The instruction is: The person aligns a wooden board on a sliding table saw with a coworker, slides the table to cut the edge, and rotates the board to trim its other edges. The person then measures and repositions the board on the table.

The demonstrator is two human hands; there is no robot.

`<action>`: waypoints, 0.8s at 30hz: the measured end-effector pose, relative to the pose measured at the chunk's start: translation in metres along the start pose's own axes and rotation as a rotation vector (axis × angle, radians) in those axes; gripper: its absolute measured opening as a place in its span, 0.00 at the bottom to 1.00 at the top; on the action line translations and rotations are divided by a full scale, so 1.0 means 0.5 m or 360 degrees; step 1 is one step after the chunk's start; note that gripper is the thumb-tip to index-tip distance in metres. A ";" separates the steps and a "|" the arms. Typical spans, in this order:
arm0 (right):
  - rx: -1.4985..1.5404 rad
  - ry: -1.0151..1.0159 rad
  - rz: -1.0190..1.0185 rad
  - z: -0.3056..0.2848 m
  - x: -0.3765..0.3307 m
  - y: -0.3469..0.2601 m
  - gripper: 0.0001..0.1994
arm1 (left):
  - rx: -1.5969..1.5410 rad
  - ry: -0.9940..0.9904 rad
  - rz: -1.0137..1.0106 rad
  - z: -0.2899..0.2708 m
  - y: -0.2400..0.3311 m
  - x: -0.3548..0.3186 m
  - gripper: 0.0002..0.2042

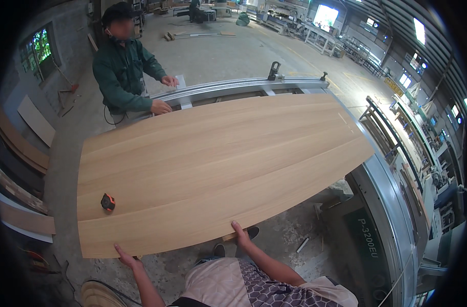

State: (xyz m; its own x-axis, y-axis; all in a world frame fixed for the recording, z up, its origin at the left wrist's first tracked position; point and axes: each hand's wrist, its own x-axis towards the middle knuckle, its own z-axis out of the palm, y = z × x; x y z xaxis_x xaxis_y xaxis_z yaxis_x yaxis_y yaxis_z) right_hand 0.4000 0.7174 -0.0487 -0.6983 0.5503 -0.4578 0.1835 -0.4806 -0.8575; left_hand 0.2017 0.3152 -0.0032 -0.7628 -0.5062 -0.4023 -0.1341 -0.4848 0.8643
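Note:
A large wood-grain panel [218, 163] lies flat before me, its far right part over a metal machine table. At its near left corner, my left hand [126, 256] grips the edge, thumb on top and fingers hidden underneath. Farther right along the same edge, my right hand [239, 233] holds the panel in the same way. A black and orange tape measure [108, 201] rests on the panel's left part, out of reach of both thumbs. Across the panel stands a co-worker [122, 66] in a dark green jacket, hands near the metal rail.
A silver rail [233, 88] with a black clamp-like stop [274, 70] runs along the far side. The green machine body [363, 245] stands at my right. Boards [26, 138] lean at the left wall. An offcut strip [303, 245] lies on the floor.

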 end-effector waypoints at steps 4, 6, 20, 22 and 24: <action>0.0034 0.0023 0.0096 0.002 0.000 0.000 0.42 | -0.0015 -0.0024 -0.0008 -0.005 -0.002 0.002 0.39; 0.0070 0.0020 0.0127 0.000 0.000 0.001 0.42 | -0.0010 -0.0014 -0.0008 -0.004 -0.003 0.001 0.39; 0.0051 0.0027 0.0033 0.002 -0.001 0.003 0.40 | 0.0004 -0.0031 0.0023 -0.007 -0.004 0.002 0.39; 0.0096 0.0003 0.0026 0.002 0.004 0.005 0.39 | 0.0002 -0.0035 0.0020 -0.012 -0.007 0.006 0.39; 0.0143 -0.0014 0.0021 -0.001 0.003 0.009 0.39 | 0.0033 -0.0005 -0.0010 -0.009 -0.008 0.008 0.39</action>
State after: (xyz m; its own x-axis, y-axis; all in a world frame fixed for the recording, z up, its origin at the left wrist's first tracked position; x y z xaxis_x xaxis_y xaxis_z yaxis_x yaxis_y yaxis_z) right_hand 0.3999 0.7165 -0.0535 -0.7022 0.5378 -0.4665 0.1303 -0.5471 -0.8269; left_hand 0.2020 0.3119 -0.0097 -0.7641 -0.5008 -0.4067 -0.1521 -0.4728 0.8679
